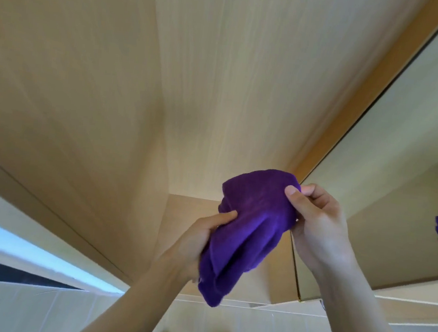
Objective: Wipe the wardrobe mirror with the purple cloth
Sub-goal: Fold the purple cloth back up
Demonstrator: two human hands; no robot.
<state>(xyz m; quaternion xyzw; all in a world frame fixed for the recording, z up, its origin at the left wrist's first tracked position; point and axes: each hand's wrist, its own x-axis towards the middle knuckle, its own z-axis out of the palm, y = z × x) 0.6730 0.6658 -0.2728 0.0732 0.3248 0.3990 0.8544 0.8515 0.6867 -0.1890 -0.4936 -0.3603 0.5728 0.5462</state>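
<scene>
Before the wardrobe (pixel 221 72), left hand (pixel 194 241) and right hand (pixel 319 223) each grip the purple cloth (pixel 249 230).

Single head view, looking forward and steeply down, close on wardrobe (pixel 221 72) front, floor (pixel 38 311) at near edge.

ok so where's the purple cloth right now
In the head view the purple cloth is low and right of centre, held between the left hand and right hand, just left of the wardrobe mirror.
</scene>
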